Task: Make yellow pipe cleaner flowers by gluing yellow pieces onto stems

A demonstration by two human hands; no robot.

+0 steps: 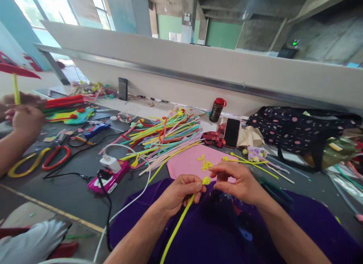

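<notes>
Pinched in my left hand [183,191] is a long yellow pipe cleaner [177,230], with a small yellow bud-like tip [206,180] standing above the fingertips. Just right of that tip, my right hand [241,182] is held with its fingers curved and the thumb apart; I see nothing between them. Beyond both hands lies a pink sheet [181,162]. Several small cut yellow pieces [202,158] are scattered on it, close to the right fingertips. Purple cloth [136,215] spreads beneath my hands.
A heap of coloured pipe cleaners [170,129] lies behind the sheet. To the left are a magenta power strip [119,175] with cables and scissors [58,158]. A phone [231,131], bottle [217,111] and dotted bag [283,128] stand behind. Another person's hands [27,116] work at far left.
</notes>
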